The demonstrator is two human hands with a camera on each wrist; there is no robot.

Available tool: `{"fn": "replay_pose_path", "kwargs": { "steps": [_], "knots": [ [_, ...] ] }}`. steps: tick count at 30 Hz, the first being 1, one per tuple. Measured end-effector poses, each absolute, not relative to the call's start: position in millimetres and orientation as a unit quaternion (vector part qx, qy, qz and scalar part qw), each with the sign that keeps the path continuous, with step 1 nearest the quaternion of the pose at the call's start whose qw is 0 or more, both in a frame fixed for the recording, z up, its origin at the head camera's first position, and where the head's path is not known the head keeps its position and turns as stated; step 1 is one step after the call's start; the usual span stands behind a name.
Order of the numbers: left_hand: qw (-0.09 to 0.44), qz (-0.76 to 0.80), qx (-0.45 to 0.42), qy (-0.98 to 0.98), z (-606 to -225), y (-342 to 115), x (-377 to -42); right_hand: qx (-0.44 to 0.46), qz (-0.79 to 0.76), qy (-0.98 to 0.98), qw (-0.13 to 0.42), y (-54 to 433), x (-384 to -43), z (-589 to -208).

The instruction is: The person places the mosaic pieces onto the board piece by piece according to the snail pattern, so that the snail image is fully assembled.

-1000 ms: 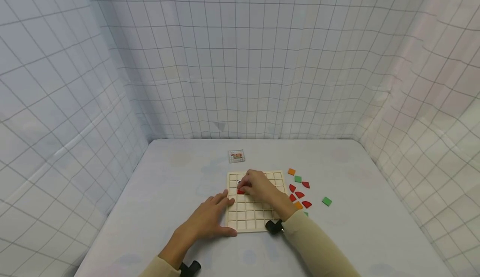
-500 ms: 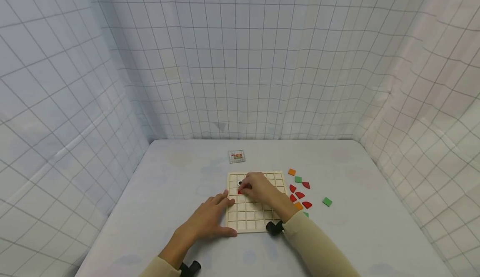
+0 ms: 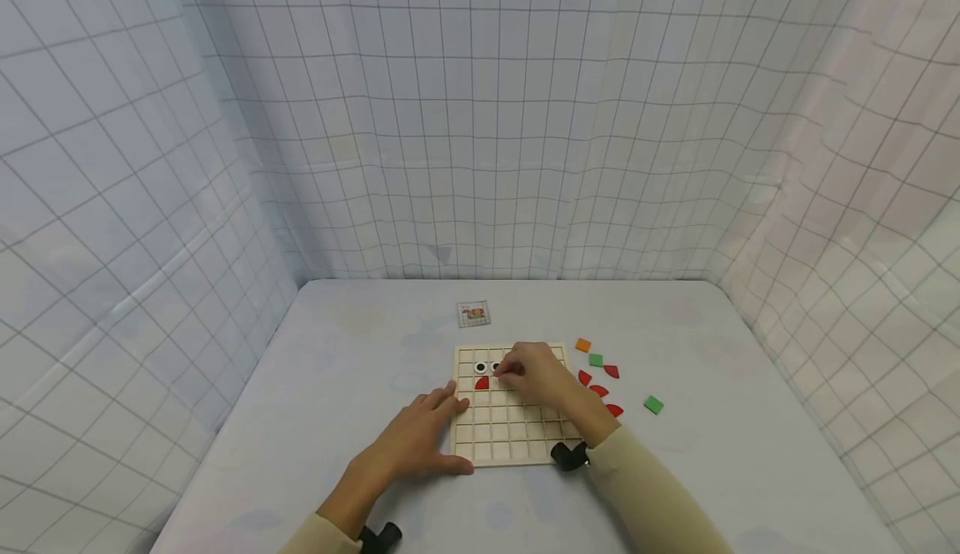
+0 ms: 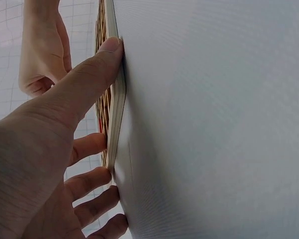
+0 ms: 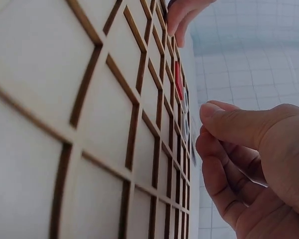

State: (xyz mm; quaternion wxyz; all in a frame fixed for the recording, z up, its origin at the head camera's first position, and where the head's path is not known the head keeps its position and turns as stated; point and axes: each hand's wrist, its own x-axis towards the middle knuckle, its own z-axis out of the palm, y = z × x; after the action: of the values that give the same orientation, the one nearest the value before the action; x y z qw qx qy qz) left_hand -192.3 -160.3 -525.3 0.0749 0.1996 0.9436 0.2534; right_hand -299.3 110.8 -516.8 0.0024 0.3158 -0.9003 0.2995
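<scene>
A pale wooden grid board (image 3: 498,431) lies on the table under both hands. My left hand (image 3: 423,433) rests with spread fingers at its left edge, the thumb (image 4: 108,47) against the near side in the left wrist view. Close over the upper squares is my right hand (image 3: 536,377), fingers loosely curled; the right wrist view shows nothing between thumb and fingertips. Just left of it, a red quarter-circle tile (image 3: 482,383) sits in a square. Above that tile is a white disc with a black centre (image 3: 481,367). A second such disc (image 3: 495,366) is partly hidden by the right fingers.
Right of the board lie several red quarter-circle tiles (image 3: 613,411), an orange square tile (image 3: 582,344) and a green square tile (image 3: 596,360). Another green tile (image 3: 654,405) lies farther right. Behind the board is a small picture card (image 3: 473,313). Gridded curtains (image 3: 480,121) enclose the table.
My right hand has let go of the red quarter-circle tile and shifted right, uncovering it and the discs above. My left hand has stayed in place.
</scene>
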Motion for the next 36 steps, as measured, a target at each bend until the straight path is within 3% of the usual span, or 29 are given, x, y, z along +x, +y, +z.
{"fn": "replay_pose_path", "kwargs": {
  "steps": [20, 36],
  "knots": [
    [0.073, 0.257, 0.196, 0.943, -528, -161, -188, 0.213, 0.301, -0.929, 0.009, 209, -301, -521],
    [0.073, 0.255, 0.199, 0.944, -524, -160, -190, 0.161, 0.283, -0.945, -0.040, 238, -301, -527]
  ]
}}
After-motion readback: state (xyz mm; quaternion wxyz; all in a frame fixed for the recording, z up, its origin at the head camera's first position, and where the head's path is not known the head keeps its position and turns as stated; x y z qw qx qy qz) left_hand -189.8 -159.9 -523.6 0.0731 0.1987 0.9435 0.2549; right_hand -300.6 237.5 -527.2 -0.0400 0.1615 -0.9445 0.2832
